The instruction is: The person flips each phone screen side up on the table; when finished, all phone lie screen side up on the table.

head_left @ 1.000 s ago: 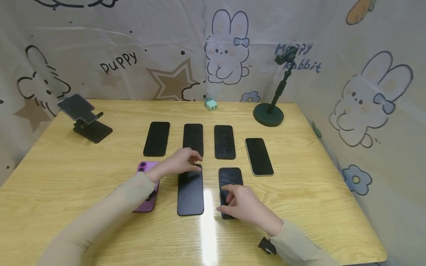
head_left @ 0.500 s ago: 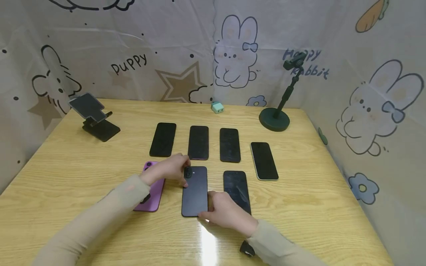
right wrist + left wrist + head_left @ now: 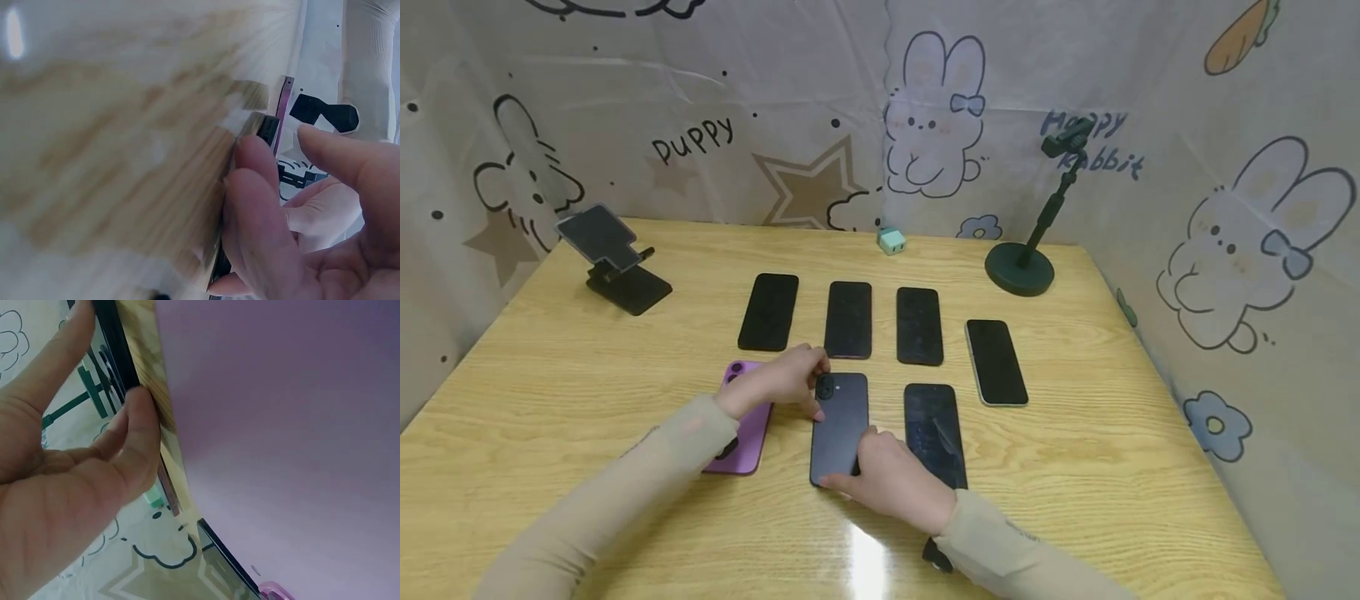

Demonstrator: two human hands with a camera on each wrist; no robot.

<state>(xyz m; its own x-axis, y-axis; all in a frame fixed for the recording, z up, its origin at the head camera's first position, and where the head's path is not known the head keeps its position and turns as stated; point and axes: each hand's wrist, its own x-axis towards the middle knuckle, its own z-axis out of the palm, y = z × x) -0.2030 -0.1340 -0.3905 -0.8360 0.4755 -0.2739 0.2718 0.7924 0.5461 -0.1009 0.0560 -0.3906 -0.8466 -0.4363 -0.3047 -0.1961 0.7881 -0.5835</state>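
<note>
A dark grey smartphone [image 3: 842, 417] lies back up at the front middle of the table, its camera at the upper left corner. My left hand [image 3: 786, 379] holds its upper left side, thumb on the edge and fingers at the top. In the left wrist view, thumb and fingertips meet the dark edge of this phone [image 3: 115, 344]. At the lower right corner my right hand [image 3: 898, 479] grips the phone, thumb along the bottom edge and fingers at the right side. A purple smartphone [image 3: 751, 442] lies partly under my left wrist. Beside my right hand lies a black smartphone [image 3: 934, 425].
Behind lies a row of black smartphones [image 3: 848, 321], with a pale-edged smartphone [image 3: 996, 362] at its right. A black folding phone stand [image 3: 628, 287] is at the back left. A mint charger plug [image 3: 892, 242] and dark green round-based stand [image 3: 1019, 268] stand along the back.
My right hand has moved left from the black smartphone to the grey one and slid a little along its bottom edge. My left hand has come down onto the grey smartphone's left side.
</note>
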